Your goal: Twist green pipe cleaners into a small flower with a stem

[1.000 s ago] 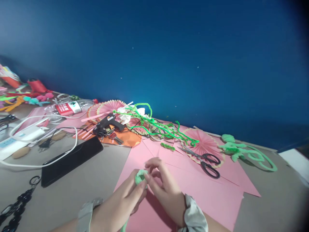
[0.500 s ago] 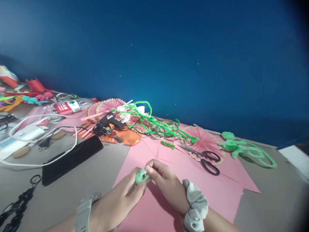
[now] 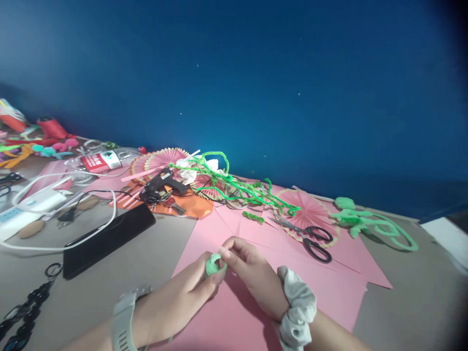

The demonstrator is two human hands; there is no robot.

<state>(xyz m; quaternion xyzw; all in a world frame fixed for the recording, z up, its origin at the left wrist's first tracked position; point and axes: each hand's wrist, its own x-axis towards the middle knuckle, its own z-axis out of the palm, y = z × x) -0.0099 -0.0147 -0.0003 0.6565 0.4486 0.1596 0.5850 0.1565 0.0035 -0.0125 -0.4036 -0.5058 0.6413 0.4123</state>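
A small light green coil [image 3: 211, 265], which looks like wound pipe cleaner, is held above the pink paper [image 3: 208, 321]. My left hand [image 3: 183, 302] is closed around its left side, thumb along the lower edge. At the coil's right rim, the thumb and forefinger of my right hand [image 3: 253, 275] pinch it, with the other fingers curled in. Beyond my hands lies a short green pipe cleaner piece [image 3: 253, 217]. Black-handled scissors [image 3: 307, 236] rest partly on a pink paper fan [image 3: 292, 207].
Tangled green pipe cleaners [image 3: 234, 183] lie near the blue wall [image 3: 234, 87], beside a black glue gun [image 3: 163, 185]. A black phone-like slab [image 3: 109, 239], a white cable [image 3: 113, 209] and a power strip [image 3: 31, 209] are left; light green pipe cleaners [image 3: 376, 224] are right.
The coil has turned slightly between my fingers and its round opening shows more clearly. Both hands keep their hold; the view has shifted a little.
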